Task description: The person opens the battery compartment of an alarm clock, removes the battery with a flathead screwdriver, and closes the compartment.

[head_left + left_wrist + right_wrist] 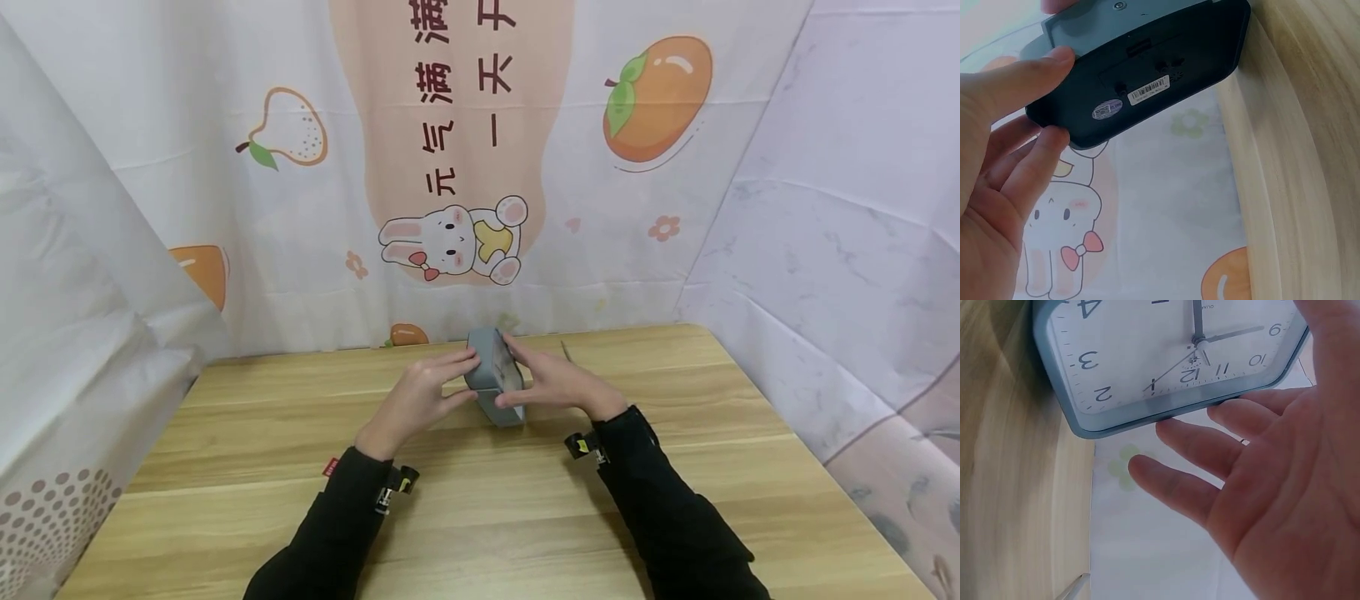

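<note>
A blue-grey alarm clock (489, 358) stands on end over the far middle of the table, between both hands. Its dial (1166, 350), with numerals and thin hands, faces the right hand. Toward the left hand is its dark back (1147, 81), which carries a barcode label (1149, 89) and an oval sticker. The left hand (416, 393) grips the clock from the left, thumb and fingertips at its casing. From the right, the right hand (558, 382) holds it between thumb and fingers, several fingertips along the rim by the 12.
A thin greyish object (567, 352) lies on the table behind the right hand, partly hidden. The wooden table (480, 517) ends at a printed curtain (300, 233) close behind the clock. White curtains hang at both sides. Small cameras (405, 479) sit on the wrists.
</note>
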The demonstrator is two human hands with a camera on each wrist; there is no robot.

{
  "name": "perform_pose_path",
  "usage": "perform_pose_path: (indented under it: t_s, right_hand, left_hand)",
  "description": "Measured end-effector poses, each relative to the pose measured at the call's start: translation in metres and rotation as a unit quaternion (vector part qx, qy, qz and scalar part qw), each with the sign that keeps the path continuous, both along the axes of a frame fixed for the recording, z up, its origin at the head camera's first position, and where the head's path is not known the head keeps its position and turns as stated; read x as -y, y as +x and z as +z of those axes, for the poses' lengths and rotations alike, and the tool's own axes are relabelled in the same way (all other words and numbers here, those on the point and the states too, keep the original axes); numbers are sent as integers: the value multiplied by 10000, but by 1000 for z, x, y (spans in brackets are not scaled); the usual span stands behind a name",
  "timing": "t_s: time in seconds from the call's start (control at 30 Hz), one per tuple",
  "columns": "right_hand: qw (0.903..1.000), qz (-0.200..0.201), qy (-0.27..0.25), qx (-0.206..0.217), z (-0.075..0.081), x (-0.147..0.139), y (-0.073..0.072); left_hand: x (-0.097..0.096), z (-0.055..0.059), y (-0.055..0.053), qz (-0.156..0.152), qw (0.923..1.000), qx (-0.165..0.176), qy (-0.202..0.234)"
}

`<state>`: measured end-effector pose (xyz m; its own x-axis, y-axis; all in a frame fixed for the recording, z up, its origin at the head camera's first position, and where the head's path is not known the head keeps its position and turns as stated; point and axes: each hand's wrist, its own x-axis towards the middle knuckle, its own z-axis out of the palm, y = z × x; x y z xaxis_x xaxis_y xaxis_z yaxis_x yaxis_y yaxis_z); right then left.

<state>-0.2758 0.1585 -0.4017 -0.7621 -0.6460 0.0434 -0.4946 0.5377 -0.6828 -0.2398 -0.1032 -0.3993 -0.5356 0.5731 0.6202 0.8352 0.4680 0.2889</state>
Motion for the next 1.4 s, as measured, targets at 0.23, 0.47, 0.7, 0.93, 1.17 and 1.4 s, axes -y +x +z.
perform_pose_path:
  t_s: [0.23,0.47,0.7,0.93,1.17,1.4]
  right_hand:
    - [9984,218,-491,156,-1,-1,-2]
    - [9956,323,-860,165,0,-1,-1]
    - [9960,260,-858,52,-1,-2,-1]
    - [9944,146,-959,414,-1,-6,-1]
    - [9953,18,-840,489,1,-7,1]
    - [9956,-58,-778,518,1,-4,1]
  left_hand:
    - [-1,-2,0,-45,9992,-341,202]
    - [-2,-2,1,-94,9986,-477,225]
    - [-3,-2,2,-117,9982,-507,281]
    - [-3,-5,0,284,9990,-277,206]
    - [-4,-8,0,230,9997,87,-48]
    - [-6,-7,1,-126,9997,189,-61]
